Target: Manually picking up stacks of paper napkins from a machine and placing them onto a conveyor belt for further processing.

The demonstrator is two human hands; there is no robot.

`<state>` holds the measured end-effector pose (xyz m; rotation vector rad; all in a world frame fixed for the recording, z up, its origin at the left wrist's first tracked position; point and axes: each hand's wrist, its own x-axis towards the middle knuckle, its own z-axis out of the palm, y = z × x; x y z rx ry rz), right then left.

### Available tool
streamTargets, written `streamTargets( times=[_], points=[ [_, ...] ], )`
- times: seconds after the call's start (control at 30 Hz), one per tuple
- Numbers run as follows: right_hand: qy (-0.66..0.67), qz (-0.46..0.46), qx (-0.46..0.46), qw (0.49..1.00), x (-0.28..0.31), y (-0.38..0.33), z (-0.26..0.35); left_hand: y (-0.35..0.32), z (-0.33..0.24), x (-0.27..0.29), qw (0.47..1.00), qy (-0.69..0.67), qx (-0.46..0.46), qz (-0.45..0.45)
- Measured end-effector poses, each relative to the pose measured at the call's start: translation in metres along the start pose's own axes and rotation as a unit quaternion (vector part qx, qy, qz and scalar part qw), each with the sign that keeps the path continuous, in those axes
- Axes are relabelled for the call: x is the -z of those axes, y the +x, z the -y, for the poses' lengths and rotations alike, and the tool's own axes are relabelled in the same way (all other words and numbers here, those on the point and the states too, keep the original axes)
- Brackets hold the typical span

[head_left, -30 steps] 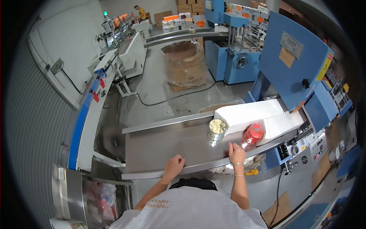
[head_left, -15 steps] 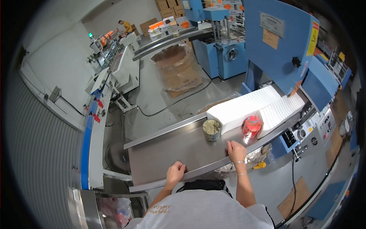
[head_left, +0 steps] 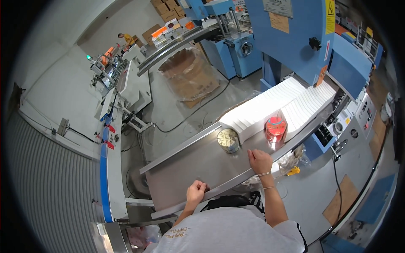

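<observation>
My left hand [head_left: 196, 192] rests by the near rim of a metal trough [head_left: 181, 177], its fingers curled in and nothing visible in them. My right hand [head_left: 260, 161] lies farther right on the same near side, closed in a loose fist and apart from the cans. Just beyond it a red round can [head_left: 276, 130] stands at the end of the near row of white folded paper [head_left: 306, 111]. A second can with a pale crumpled top [head_left: 228, 141] stands to its left, against the end of the far white row [head_left: 257, 111].
Both white rows run back under a blue machine [head_left: 291, 42] with a black knob. Left of the trough stands a long blue-edged machine table [head_left: 107, 177]. A large plastic-lined carton [head_left: 190, 76] sits on the floor beyond, with a black cable nearby. Another person [head_left: 125, 39] is far off.
The whole view has shifted and turned a little, so the trough slopes more steeply. Both hands keep their closed pose near the trough's rim, and the cans stay against the rows.
</observation>
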<state>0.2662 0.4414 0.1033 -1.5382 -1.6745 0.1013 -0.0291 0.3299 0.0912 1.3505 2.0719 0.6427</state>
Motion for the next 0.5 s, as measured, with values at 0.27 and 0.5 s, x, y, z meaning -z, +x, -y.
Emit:
streamTargets(
  times=[0.27, 0.5],
  points=[
    [0.012, -0.001, 0.010, 1.000, -0.001, 0.001, 0.000, -0.003, -0.007, 0.003, 1.000, 0.000, 0.002, 0.002],
    [-0.010, -0.008, -0.001, 1.000, 0.012, -0.002, -0.010, 0.003, -0.007, -0.004, 1.000, 0.007, -0.024, 0.012]
  ],
)
